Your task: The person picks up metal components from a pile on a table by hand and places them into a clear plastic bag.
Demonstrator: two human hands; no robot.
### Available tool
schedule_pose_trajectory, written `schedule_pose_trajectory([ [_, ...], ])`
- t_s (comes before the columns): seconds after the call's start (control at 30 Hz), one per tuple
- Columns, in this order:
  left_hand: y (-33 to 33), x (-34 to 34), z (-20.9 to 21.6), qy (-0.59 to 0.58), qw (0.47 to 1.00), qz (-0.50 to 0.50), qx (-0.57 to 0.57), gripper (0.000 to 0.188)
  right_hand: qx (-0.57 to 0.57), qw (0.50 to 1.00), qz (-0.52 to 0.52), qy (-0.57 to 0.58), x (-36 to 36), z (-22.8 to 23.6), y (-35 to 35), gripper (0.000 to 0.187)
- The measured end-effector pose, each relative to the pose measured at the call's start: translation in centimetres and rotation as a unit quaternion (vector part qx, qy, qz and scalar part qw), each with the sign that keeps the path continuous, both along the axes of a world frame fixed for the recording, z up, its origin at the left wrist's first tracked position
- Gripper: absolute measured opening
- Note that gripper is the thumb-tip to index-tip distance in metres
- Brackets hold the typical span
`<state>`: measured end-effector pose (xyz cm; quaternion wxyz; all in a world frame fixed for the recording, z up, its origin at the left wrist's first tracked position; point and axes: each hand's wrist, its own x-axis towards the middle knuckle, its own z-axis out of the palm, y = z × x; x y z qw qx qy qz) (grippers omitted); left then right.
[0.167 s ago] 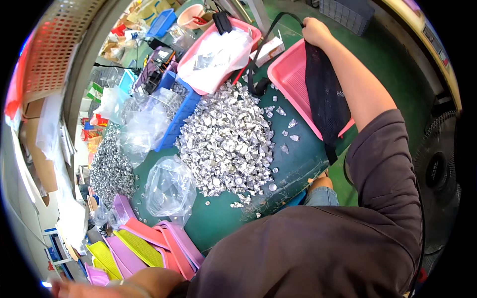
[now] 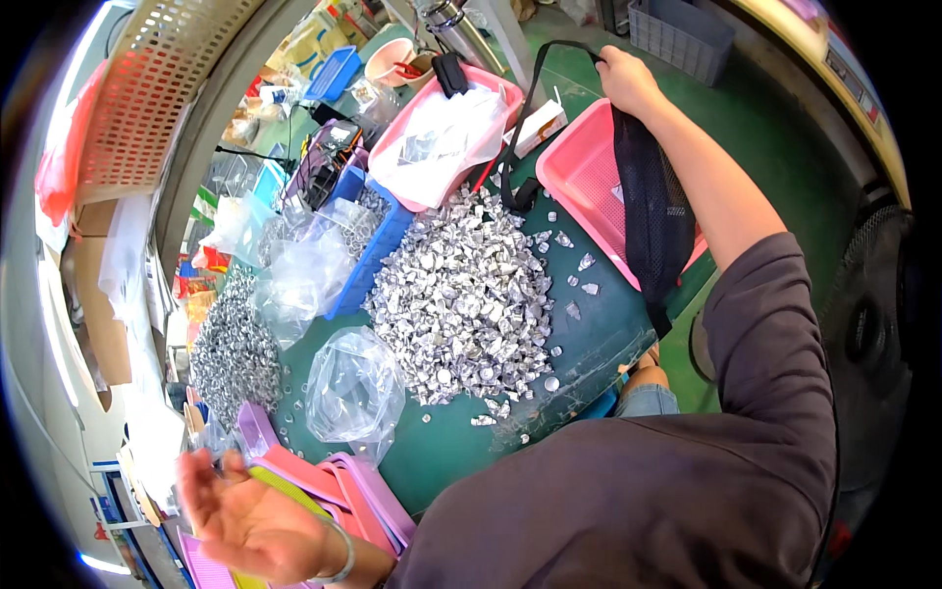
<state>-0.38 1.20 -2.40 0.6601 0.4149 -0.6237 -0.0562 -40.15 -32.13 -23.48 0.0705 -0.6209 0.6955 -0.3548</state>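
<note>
My right hand (image 2: 628,83) is closed on a black strap (image 2: 538,98) at the far right. A wide black mesh piece (image 2: 655,211) hangs from that hand across a pink tray (image 2: 581,162), and the strap's loose end with a dark buckle lies on the table. Whether the mesh piece is a bag or a belt I cannot tell. My left hand (image 2: 260,525) is at the lower left, palm up, fingers apart and holding nothing. It is above stacked pink, purple and yellow-green trays (image 2: 368,501), with a band on the wrist.
A large heap of small silvery metal pieces (image 2: 461,304) covers the middle of the green table (image 2: 442,452). Beside it are a clear plastic bag (image 2: 355,388), a heap of small metal rings (image 2: 235,344), a blue bin (image 2: 368,265) and a pink bin with white sheets (image 2: 422,147). A fan (image 2: 863,324) stands right.
My left hand has come up and rightward into view from the lower left edge, palm turned up. My right hand keeps its hold on the black strap. The whole view has shifted slightly.
</note>
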Motion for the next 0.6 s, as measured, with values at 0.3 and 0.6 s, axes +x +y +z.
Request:
schedule_pose_trajectory([
  [0.3, 1.5, 1.7, -5.5, -0.02, 0.984, -0.038, 0.172, 0.043, -0.122, 0.987, 0.092, -0.056, -0.4, 8.7, 8.9, 0.024],
  [0.6, 3.8, 3.8, -8.1, -0.007, 0.956, -0.036, 0.29, 0.028, -0.252, 0.941, 0.176, -0.142, 1.1, 15.9, 12.4, 0.011],
])
